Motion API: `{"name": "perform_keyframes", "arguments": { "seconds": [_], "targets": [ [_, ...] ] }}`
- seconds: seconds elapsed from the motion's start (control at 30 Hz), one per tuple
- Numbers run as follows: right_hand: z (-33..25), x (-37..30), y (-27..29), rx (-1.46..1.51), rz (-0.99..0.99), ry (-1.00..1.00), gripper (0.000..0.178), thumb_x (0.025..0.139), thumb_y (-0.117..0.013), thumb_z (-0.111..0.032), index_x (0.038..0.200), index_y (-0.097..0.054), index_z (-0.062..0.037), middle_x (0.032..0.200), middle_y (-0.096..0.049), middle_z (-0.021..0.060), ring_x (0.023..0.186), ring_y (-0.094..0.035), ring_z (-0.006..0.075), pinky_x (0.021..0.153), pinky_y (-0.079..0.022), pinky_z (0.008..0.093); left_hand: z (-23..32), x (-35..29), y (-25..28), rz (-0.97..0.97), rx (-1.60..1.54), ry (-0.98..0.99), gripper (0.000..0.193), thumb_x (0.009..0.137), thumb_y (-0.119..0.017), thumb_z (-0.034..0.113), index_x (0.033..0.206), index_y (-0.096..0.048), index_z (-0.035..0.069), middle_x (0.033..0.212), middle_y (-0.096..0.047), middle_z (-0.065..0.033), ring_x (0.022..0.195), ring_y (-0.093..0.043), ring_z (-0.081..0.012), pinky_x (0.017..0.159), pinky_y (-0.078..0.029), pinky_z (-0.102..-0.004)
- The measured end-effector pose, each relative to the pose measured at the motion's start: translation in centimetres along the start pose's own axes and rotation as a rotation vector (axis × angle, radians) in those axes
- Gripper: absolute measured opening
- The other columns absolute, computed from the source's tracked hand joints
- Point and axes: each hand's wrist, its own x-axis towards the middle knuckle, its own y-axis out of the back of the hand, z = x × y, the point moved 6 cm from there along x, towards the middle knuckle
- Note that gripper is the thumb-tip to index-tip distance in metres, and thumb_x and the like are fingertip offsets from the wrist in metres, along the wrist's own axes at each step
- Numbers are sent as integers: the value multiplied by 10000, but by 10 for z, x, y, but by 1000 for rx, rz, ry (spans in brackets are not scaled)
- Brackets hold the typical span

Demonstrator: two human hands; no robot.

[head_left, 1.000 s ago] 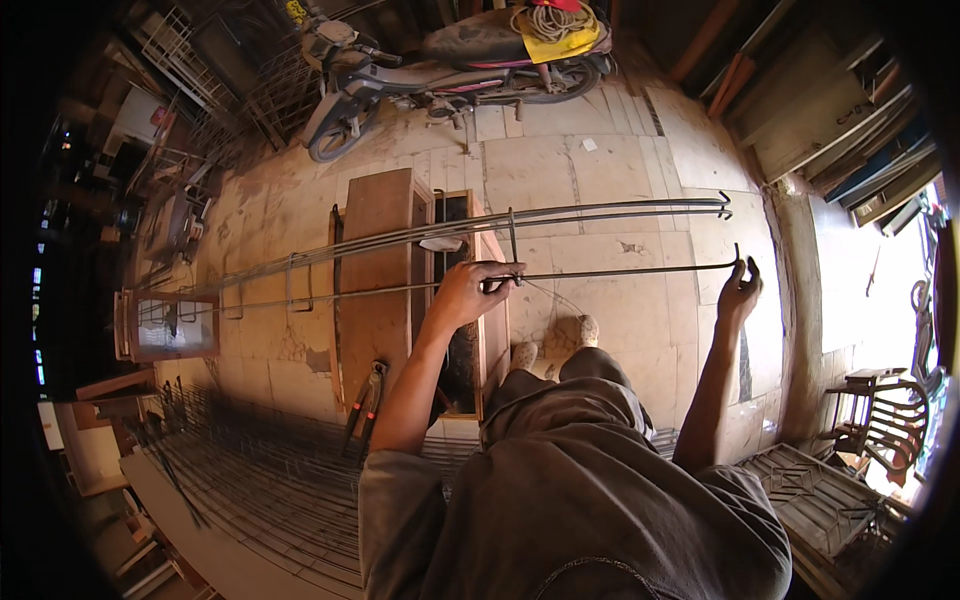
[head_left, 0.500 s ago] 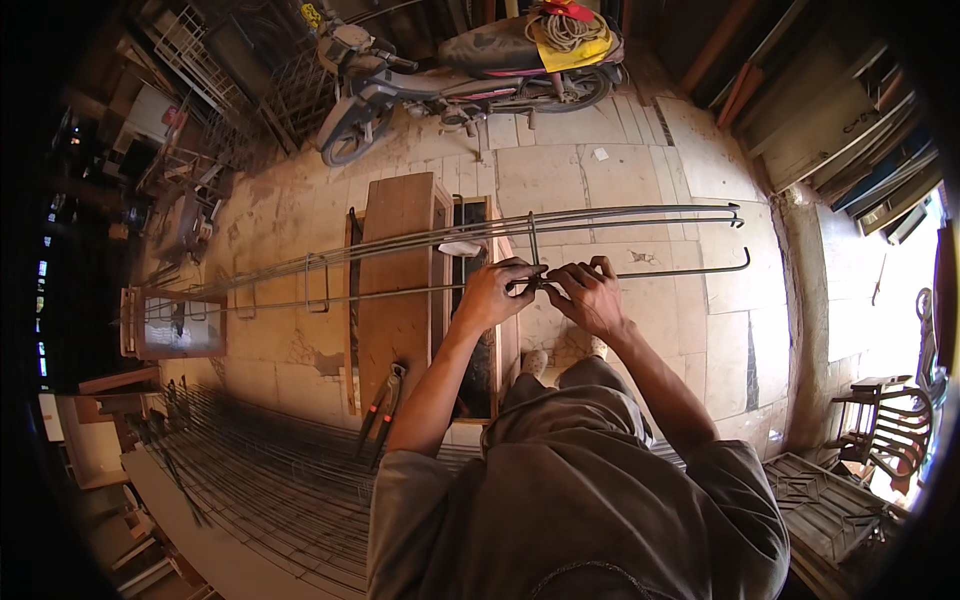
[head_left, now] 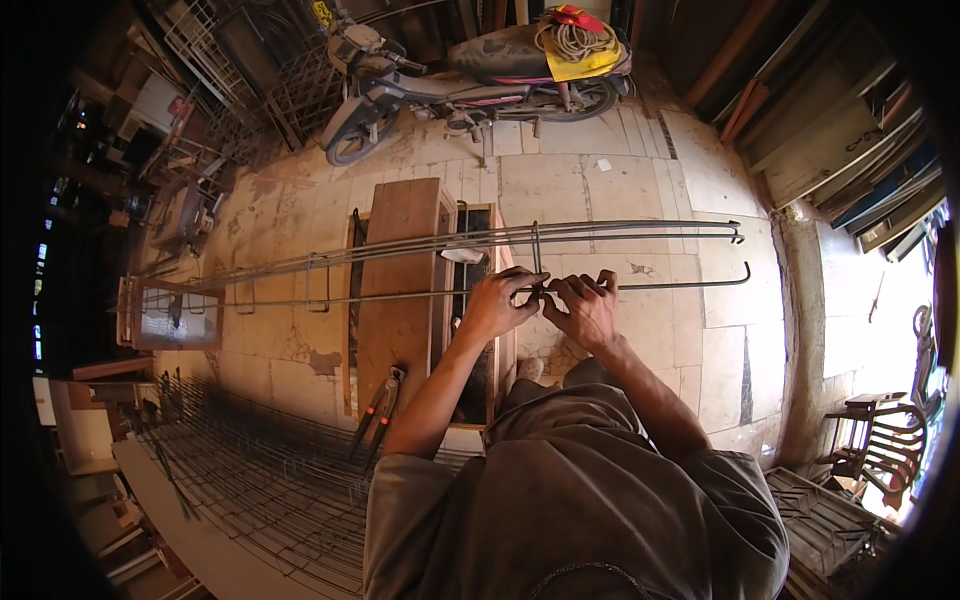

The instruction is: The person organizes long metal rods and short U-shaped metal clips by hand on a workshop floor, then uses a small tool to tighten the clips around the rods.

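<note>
Long steel rods run across in front of me: a far bundle [head_left: 640,238] and a near rod [head_left: 690,286] with a hooked right end. A rectangular wire stirrup [head_left: 536,240] joins them. My left hand [head_left: 500,306] is closed with thumb and forefinger around the crossing of stirrup and near rod. Against it, my right hand [head_left: 588,310] is bent with its fingertips pinched together at the same crossing. Whatever small piece the right fingertips hold is too small to make out. More stirrups [head_left: 318,283] hang along the rods to the left.
Under the rods stands a brown wooden box [head_left: 395,300]. Red-handled bolt cutters [head_left: 375,412] lean at its near end. Steel mesh [head_left: 290,470] lies at the lower left. A motorcycle [head_left: 470,95] is parked ahead, and a wooden chair [head_left: 880,440] stands at the right.
The whole view has shifted slightly, so the rods and floor sit a little lower. Both hands stay at the same crossing, the right fingers shifting slightly.
</note>
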Motion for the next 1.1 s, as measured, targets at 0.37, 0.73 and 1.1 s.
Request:
{"name": "perform_keyframes", "arguments": {
  "seconds": [0.37,0.73,1.1],
  "targets": [
    [8,10,-1,141,-85,160,128,768,-707,-216,842,-683,-114,756,-677,33,681,-639,189,778,-438,356,-6,-1,-3,16,73,-5,384,692,-712,123,1076,-714,125,959,-711,-83,805,-686,-266,709,-558,-330],
    [8,-4,-18,0,-76,385,234,773,-725,-266,870,-648,-68,805,-618,66,705,-627,218,680,-500,346,7,-1,-2,23,41,212,343,728,-732,242,1064,-707,176,1001,-720,-44,837,-697,-264,748,-554,-365],
    [35,1,33,62,-16,103,261,761,-750,-190,973,-644,-83,996,-651,72,1003,-587,249,918,-424,390,16,5,3,-23,-19,55,306,809,-706,241,1102,-704,153,903,-699,-38,571,-593,-204,554,-485,-330]
  ]
}}
